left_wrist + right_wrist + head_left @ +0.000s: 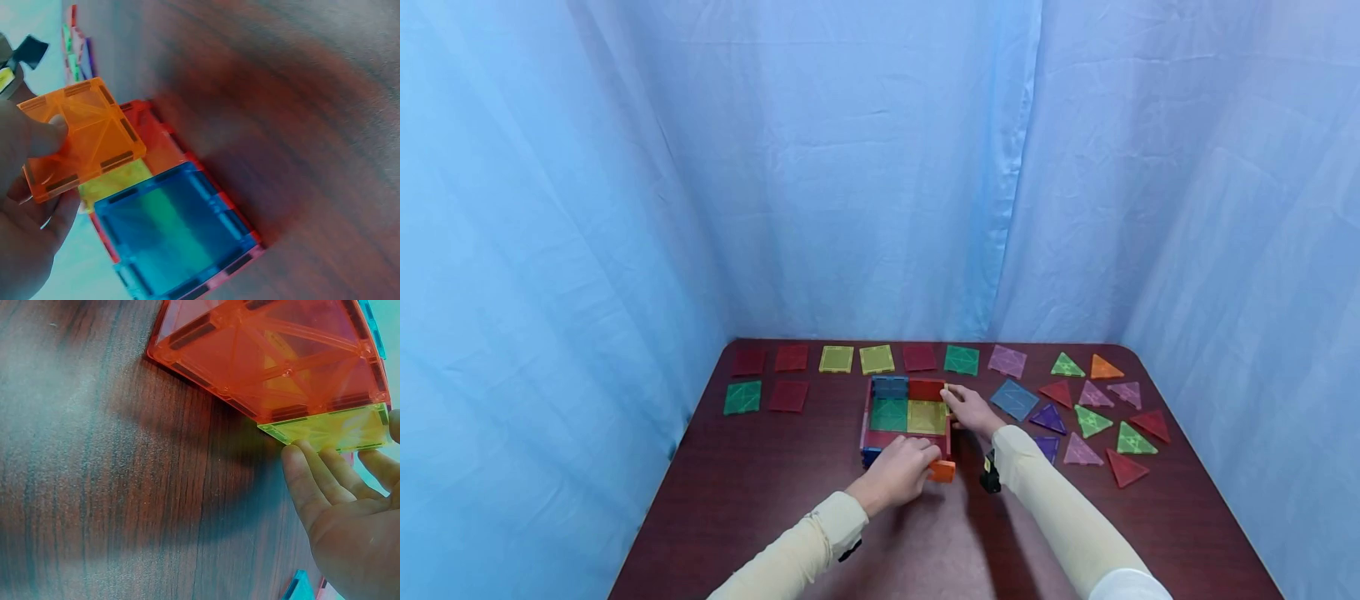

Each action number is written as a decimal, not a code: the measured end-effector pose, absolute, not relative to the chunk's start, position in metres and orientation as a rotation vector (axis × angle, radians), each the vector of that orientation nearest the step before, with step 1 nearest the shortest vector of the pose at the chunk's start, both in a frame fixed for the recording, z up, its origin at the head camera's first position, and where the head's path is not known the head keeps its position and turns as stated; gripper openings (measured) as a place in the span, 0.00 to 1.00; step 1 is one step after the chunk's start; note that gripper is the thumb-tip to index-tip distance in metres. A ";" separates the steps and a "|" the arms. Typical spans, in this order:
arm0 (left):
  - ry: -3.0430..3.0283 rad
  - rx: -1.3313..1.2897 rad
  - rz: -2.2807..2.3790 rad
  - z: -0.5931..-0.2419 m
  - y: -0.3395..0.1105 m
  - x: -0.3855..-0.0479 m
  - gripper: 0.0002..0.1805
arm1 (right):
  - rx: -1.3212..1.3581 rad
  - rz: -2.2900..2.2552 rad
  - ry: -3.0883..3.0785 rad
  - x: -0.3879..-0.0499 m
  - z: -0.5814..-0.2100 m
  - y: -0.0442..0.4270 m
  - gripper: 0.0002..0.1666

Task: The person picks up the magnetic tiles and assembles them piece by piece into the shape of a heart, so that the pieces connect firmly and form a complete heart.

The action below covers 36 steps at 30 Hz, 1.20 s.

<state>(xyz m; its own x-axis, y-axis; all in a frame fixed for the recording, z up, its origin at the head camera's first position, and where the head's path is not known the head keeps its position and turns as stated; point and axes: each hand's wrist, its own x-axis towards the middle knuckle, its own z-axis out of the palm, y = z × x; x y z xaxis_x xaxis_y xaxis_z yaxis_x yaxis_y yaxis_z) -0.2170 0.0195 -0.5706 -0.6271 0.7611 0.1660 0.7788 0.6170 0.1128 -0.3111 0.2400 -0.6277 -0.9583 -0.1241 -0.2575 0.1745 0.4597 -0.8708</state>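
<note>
A low, open-topped box of translucent square tiles stands on the table, with a green tile (889, 415) and a yellow tile (927, 417) as part of its floor. My left hand (901, 469) pinches an orange square tile (94, 134) at the box's near right corner, beside a blue wall tile (172, 231). At the far right corner, my right hand (973, 411) holds a yellow square tile (337, 428), its fingers against the outer face and the thumb at the edge. That tile meets a red wall tile (287, 369). Whether the orange tile touches the box, I cannot tell.
Loose square tiles lie along the table's back, including a yellow one (877, 359) and a green one (742, 397) at the left. Several triangles, among them an orange one (1106, 367), spread over the right side near a blue square (1014, 400). Curtains (865, 167) surround the table.
</note>
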 end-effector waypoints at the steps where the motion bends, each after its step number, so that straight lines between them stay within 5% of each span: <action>1: -2.730 -1.291 -0.245 -0.573 0.020 -0.217 0.10 | 0.043 -1.500 2.427 -0.311 -0.627 0.240 0.39; 36: -2.714 -1.122 -0.037 -0.609 0.024 -0.230 0.10 | 0.110 -1.435 2.429 -0.307 -0.624 0.234 0.40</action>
